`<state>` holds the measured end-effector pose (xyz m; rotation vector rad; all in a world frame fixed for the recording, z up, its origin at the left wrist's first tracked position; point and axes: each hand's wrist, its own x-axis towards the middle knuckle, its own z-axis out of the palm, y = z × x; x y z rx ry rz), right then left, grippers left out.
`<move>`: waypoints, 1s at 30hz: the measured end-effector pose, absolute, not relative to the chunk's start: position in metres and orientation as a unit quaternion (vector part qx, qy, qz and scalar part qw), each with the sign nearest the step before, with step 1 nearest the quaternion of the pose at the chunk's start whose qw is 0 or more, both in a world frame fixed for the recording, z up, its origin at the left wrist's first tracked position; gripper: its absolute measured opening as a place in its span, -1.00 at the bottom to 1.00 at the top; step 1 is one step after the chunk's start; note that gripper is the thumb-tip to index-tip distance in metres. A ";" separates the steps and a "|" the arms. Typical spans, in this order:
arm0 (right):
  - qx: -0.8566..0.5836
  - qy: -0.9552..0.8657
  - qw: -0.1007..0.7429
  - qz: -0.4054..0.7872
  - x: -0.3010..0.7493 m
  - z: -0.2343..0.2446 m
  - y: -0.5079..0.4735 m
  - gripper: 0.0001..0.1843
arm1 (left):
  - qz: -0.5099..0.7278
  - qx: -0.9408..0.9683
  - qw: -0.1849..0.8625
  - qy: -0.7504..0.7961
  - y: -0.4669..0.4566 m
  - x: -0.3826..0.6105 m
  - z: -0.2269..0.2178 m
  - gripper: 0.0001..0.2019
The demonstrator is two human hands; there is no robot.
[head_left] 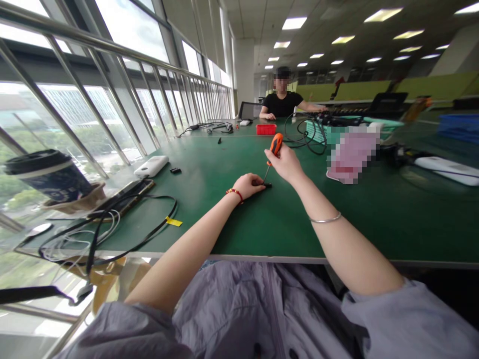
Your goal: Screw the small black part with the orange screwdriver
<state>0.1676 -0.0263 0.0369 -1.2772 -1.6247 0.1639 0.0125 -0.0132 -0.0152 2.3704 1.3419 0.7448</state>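
Observation:
In my right hand (286, 163) is a screwdriver (276, 144) with an orange and black handle, my fingers closed around it. Its thin metal shaft slants down to a small black part (267, 185) lying on the green table. My left hand (249, 186) rests on the tabletop with its fingers closed on that black part, pinning it beside the screwdriver tip. The fingers hide much of the part, so its kind cannot be made out. Whether the tip sits in a screw is too small to see.
A coffee cup (52, 174), a white device (151, 166) and tangled cables (95, 229) lie to the left. Ahead are a red tray (266, 129) and a teal basket (316, 132) with black cables. Across the table sits a person (283, 102).

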 end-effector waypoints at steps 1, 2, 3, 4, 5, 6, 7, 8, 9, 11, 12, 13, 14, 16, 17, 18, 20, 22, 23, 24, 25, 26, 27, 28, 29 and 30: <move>-0.531 -0.673 0.510 0.066 0.168 0.037 -0.026 -0.73 | 0.261 0.829 0.157 0.469 -0.013 0.012 -0.015 -0.82; -0.532 -0.673 0.511 0.063 0.168 0.037 -0.026 -0.74 | 0.262 0.829 0.156 0.469 -0.013 0.012 -0.015 -0.82; -0.533 -0.672 0.511 0.060 0.168 0.037 -0.026 -0.73 | 0.262 0.829 0.156 0.468 -0.013 0.012 -0.015 -0.83; -0.535 -0.671 0.510 0.056 0.168 0.037 -0.026 -0.72 | 0.263 0.829 0.156 0.468 -0.014 0.012 -0.015 -0.83; -0.538 -0.670 0.509 0.053 0.168 0.037 -0.026 -0.71 | 0.262 0.829 0.157 0.468 -0.014 0.012 -0.015 -0.83; -0.542 -0.668 0.507 0.051 0.168 0.037 -0.026 -0.70 | 0.262 0.829 0.157 0.469 -0.014 0.012 -0.015 -0.82; -0.544 -0.667 0.507 0.051 0.168 0.037 -0.027 -0.68 | 0.261 0.828 0.157 0.470 -0.014 0.012 -0.015 -0.82; -0.544 -0.665 0.508 0.051 0.168 0.037 -0.027 -0.68 | 0.261 0.828 0.157 0.471 -0.014 0.012 -0.014 -0.82; -0.542 -0.664 0.512 0.054 0.167 0.037 -0.027 -0.70 | 0.262 0.827 0.157 0.471 -0.014 0.012 -0.014 -0.82; -0.532 -0.662 0.525 0.060 0.167 0.036 -0.027 -0.76 | 0.264 0.826 0.159 0.471 -0.014 0.012 -0.015 -0.82; -0.528 -0.660 0.530 0.060 0.166 0.036 -0.027 -0.79 | 0.265 0.826 0.159 0.471 -0.014 0.012 -0.015 -0.82; -0.528 -0.658 0.534 0.059 0.166 0.036 -0.028 -0.80 | 0.266 0.825 0.159 0.471 -0.014 0.012 -0.015 -0.82; -0.530 -0.656 0.534 0.056 0.165 0.036 -0.028 -0.78 | 0.267 0.825 0.158 0.472 -0.014 0.012 -0.015 -0.82; -0.543 -0.652 0.528 0.050 0.165 0.036 -0.030 -0.74 | 0.267 0.826 0.156 0.472 -0.014 0.012 -0.015 -0.82; -0.550 -0.650 0.523 0.049 0.165 0.036 -0.030 -0.74 | 0.266 0.826 0.156 0.471 -0.014 0.012 -0.015 -0.82; -0.555 -0.647 0.520 0.050 0.165 0.036 -0.030 -0.74 | 0.266 0.827 0.157 0.471 -0.014 0.012 -0.015 -0.82; -0.556 -0.646 0.519 0.057 0.166 0.035 -0.029 -0.75 | 0.265 0.826 0.162 0.470 -0.014 0.012 -0.015 -0.82; -0.546 -0.650 0.524 0.070 0.166 0.035 -0.026 -0.73 | 0.267 0.826 0.166 0.468 -0.014 0.012 -0.015 -0.82; -0.542 -0.651 0.525 0.075 0.166 0.035 -0.025 -0.72 | 0.267 0.827 0.167 0.466 -0.014 0.011 -0.015 -0.82; -0.541 -0.652 0.525 0.078 0.166 0.035 -0.025 -0.71 | 0.268 0.827 0.167 0.466 -0.013 0.011 -0.016 -0.82; -0.544 -0.652 0.523 0.078 0.166 0.035 -0.025 -0.70 | 0.268 0.827 0.166 0.465 -0.013 0.011 -0.016 -0.82; -0.547 -0.651 0.521 0.077 0.166 0.035 -0.025 -0.69 | 0.267 0.828 0.164 0.466 -0.013 0.011 -0.016 -0.82; -0.550 -0.650 0.519 0.075 0.166 0.036 -0.026 -0.69 | 0.266 0.828 0.163 0.466 -0.013 0.011 -0.016 -0.82; -0.551 -0.651 0.517 0.074 0.166 0.036 -0.027 -0.68 | 0.265 0.828 0.162 0.467 -0.013 0.011 -0.016 -0.82; -0.550 -0.652 0.516 0.073 0.166 0.037 -0.029 -0.67 | 0.264 0.828 0.161 0.467 -0.013 0.011 -0.016 -0.82; -0.549 -0.654 0.516 0.069 0.166 0.037 -0.030 -0.67 | 0.262 0.829 0.161 0.468 -0.013 0.012 -0.015 -0.82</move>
